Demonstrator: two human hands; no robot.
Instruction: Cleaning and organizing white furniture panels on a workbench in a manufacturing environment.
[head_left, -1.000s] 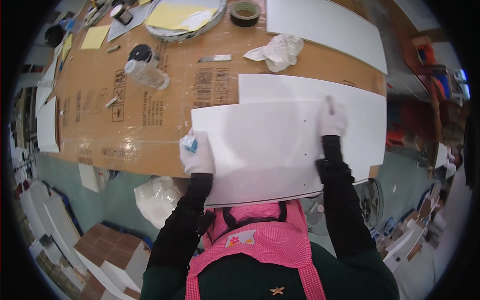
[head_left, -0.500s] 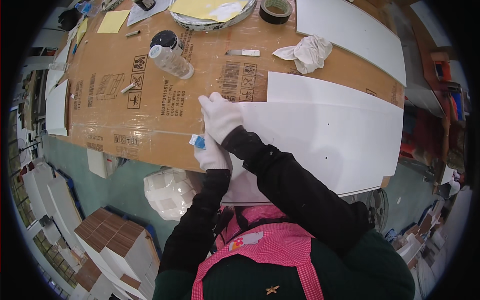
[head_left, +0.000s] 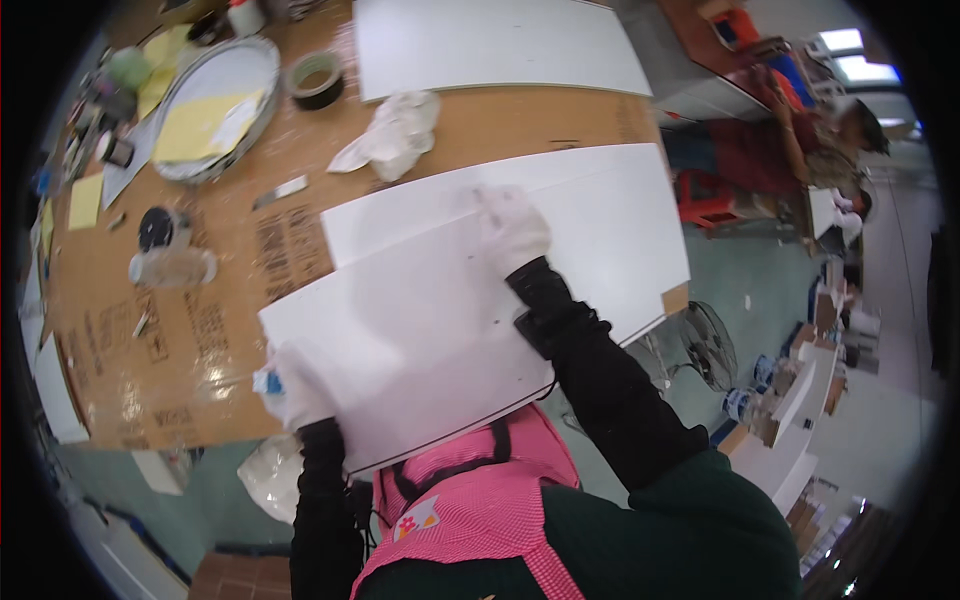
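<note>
Two white panels lie partly overlapping on the cardboard-covered table: a front panel (head_left: pixel 400 350) along the near edge, with a few small dark holes, and a back panel (head_left: pixel 610 200). My left hand (head_left: pixel 300 388), in a white glove, is at the front panel's left edge. Its closed fingers hold a small blue and white piece (head_left: pixel 266 382), too small to name exactly. My right hand (head_left: pixel 514 232), gloved too, is over the panels near their overlap. Motion smears its fingers, so whether they touch the surface does not show.
Behind the panels lie a crumpled white cloth (head_left: pixel 392 138), a utility knife (head_left: pixel 281 191) and a tape roll (head_left: pixel 315 80). A clear bottle (head_left: pixel 172 267) lies farther left. Another white panel (head_left: pixel 500 50) is at the back. A fan (head_left: pixel 706 345) stands right; a person (head_left: pixel 765 150) is beyond.
My view has turned right. My right hand has left the front panel's left corner and moved right over the panels. My left hand stays by the left edge with the blue and white piece.
</note>
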